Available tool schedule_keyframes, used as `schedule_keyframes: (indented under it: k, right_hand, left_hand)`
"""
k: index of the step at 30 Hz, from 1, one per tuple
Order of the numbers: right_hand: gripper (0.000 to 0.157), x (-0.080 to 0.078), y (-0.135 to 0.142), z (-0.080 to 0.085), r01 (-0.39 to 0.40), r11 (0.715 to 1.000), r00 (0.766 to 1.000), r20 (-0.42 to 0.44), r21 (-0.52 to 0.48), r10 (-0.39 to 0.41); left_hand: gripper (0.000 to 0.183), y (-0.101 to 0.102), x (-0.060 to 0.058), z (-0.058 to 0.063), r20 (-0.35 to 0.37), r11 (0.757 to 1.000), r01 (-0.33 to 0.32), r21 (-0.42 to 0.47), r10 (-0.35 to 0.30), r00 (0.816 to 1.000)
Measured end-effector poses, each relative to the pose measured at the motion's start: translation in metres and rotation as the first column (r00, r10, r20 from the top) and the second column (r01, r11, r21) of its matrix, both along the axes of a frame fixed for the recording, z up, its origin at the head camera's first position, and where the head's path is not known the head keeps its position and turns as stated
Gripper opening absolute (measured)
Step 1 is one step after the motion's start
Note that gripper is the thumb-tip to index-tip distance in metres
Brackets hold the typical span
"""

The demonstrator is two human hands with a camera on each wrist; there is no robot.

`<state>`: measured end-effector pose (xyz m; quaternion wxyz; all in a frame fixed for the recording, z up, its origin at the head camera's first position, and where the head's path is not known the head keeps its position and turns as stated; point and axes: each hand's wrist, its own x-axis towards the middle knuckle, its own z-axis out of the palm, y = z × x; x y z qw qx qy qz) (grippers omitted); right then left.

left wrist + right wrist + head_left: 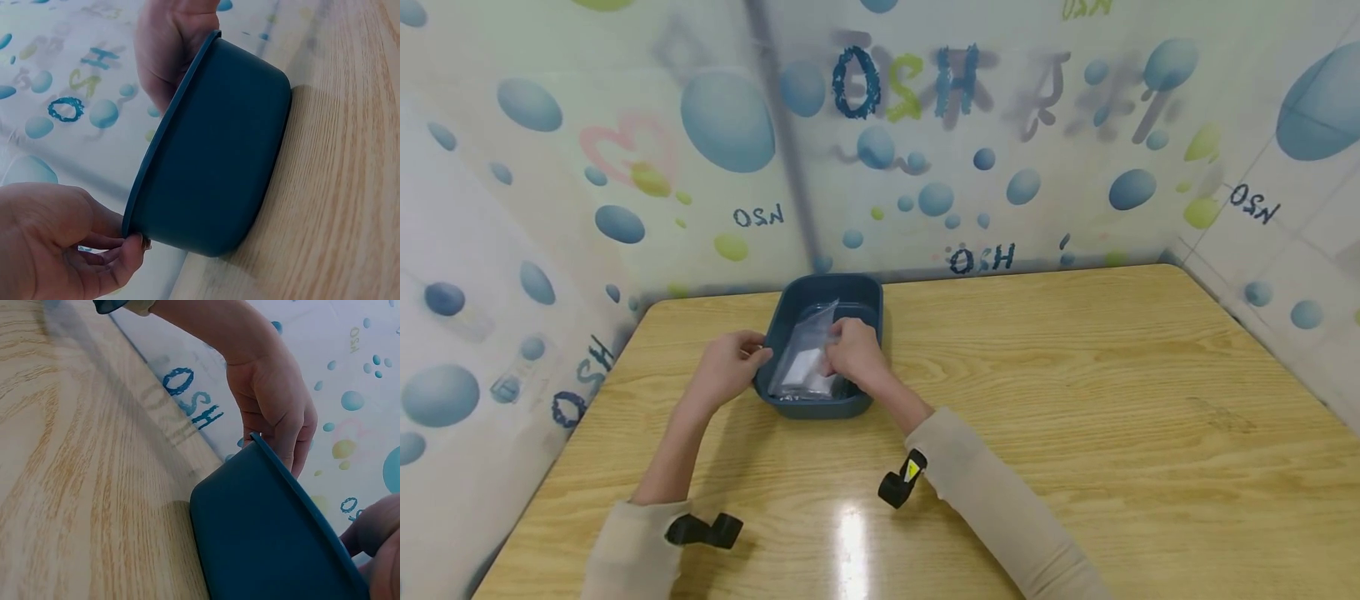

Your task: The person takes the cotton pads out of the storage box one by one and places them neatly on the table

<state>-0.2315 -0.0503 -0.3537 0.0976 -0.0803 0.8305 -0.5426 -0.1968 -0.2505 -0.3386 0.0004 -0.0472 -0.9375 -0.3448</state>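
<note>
Bag (pixel 801 367) in tub (pixel 814 411), tub on table (pixel 1075 375), wall (pixel 925 175) behind

The table (pixel 1112 375) presents a light wood-grain surface with rounded far corners. A glossy light reflection (pixel 852 550) appears near its front. A patterned back sheet (pixel 1045 233) stands along the far edge; a left panel (pixel 497 225) and a right panel (pixel 1262 267) flank it. The print comprises blue drops (pixel 727 122), smaller yellow-green drops (pixel 732 247) and mirrored "H2O" lettering (pixel 904 86). A faint pink heart outline (pixel 638 133) is located upper left. A grey band (pixel 786 142) descends from the top edge toward the table. Blurred grey characters (pixel 1045 92) show beside the large lettering.
</note>
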Motion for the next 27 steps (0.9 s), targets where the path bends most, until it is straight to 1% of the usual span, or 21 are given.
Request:
schedule_keyframes:
  k: [1, 4, 10, 15, 20, 27]
  right_hand:
    - [0.037, 0.0005, 0.0003, -0.0004, 0.000, 1.000, 1.000, -0.009, -0.010, 0.000]
    - [0.035, 0.0017, 0.0009, -0.0017, 0.002, 1.000, 0.999, -0.042, -0.017, -0.002]
    - [0.026, 0.0032, 0.0013, -0.0037, 0.015, 0.997, 0.994, -0.104, -0.078, -0.023]
    - [0.020, 0.0045, 0.0007, -0.0048, 0.028, 0.994, 0.986, -0.158, -0.105, -0.045]
    - [0.018, 0.0062, 0.0013, -0.0053, 0.041, 0.989, 0.982, -0.176, -0.141, -0.066]
    - [0.015, 0.0075, 0.0066, -0.0049, 0.029, 0.968, 0.979, -0.187, -0.250, -0.078]
  left_hand:
    - [0.037, 0.0001, 0.0001, 0.0001, -0.001, 1.000, 0.000, -0.001, 0.000, 1.000]
    - [0.038, 0.0001, 0.0001, 0.0000, 0.004, 1.000, 0.002, 0.006, -0.002, 1.000]
    - [0.038, -0.0002, -0.0003, -0.0003, -0.004, 1.000, 0.005, -0.003, -0.005, 1.000]
    - [0.039, -0.0004, -0.0012, -0.0007, 0.005, 1.000, 0.002, -0.005, -0.002, 1.000]
    - [0.040, -0.0002, -0.0011, -0.0011, 0.012, 1.000, 0.000, -0.003, 0.000, 1.000]
    - [0.040, 0.0016, -0.0003, -0.0011, 0.006, 1.000, 0.004, -0.019, -0.004, 1.000]
